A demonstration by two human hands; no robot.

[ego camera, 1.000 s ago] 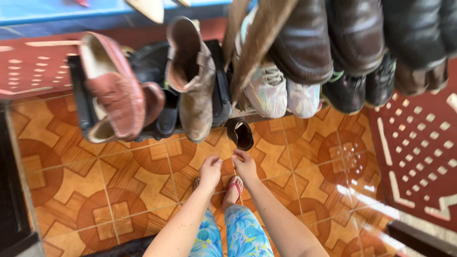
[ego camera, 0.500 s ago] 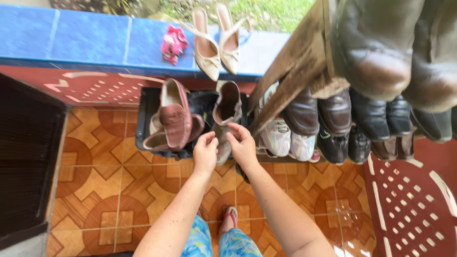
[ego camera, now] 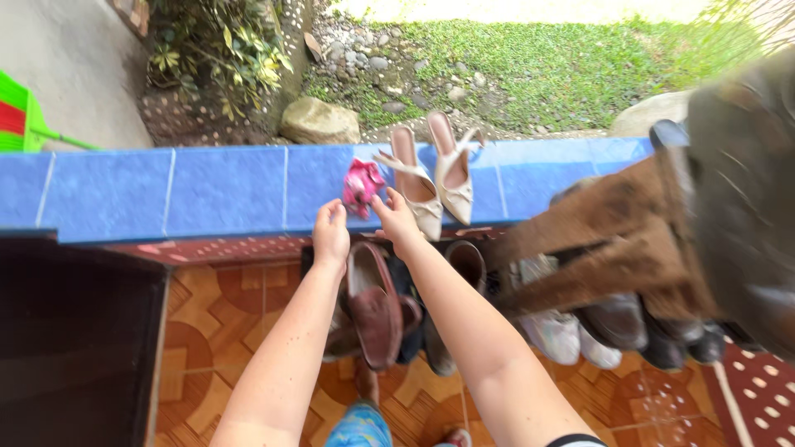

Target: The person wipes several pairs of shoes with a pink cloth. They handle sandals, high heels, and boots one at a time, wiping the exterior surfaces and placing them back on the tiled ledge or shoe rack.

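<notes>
**Two hands reach to a blue ledge beside a pink cloth and pale heels**

Seen from above, both bare arms stretch forward over a pile of shoes toward a blue tiled ledge (ego camera: 224, 189) that runs across the view.

The left hand (ego camera: 330, 233) hovers at the ledge's near edge, just left of a small crumpled pink cloth (ego camera: 361, 185). Its fingers (ego camera: 334, 210) are curled loosely inward, with nothing gripped between them.

The right hand (ego camera: 396, 218) sits just right of the cloth, at its lower edge. Its fingers (ego camera: 381, 201) are bunched and point toward the cloth; whether they actually touch or pinch it cannot be told.

The cloth lies on the ledge near the middle of its length. Just beside it, to the right, a pair of beige slingback heels (ego camera: 432, 180) lies on the ledge, toes toward the near edge, the left one close to the right hand.

Below the ledge, under the arms, a brown loafer (ego camera: 373, 303) rests on top of other dark shoes. To the right, a wooden rack (ego camera: 613, 240) slants across the view, with more shoes (ego camera: 596, 327) lined up beneath it and a blurred dark boot (ego camera: 745, 190) very near the camera.

The floor (ego camera: 207, 331) is patterned orange tile. Beyond the ledge are grass, stones and a leafy plant (ego camera: 219, 54).
</notes>
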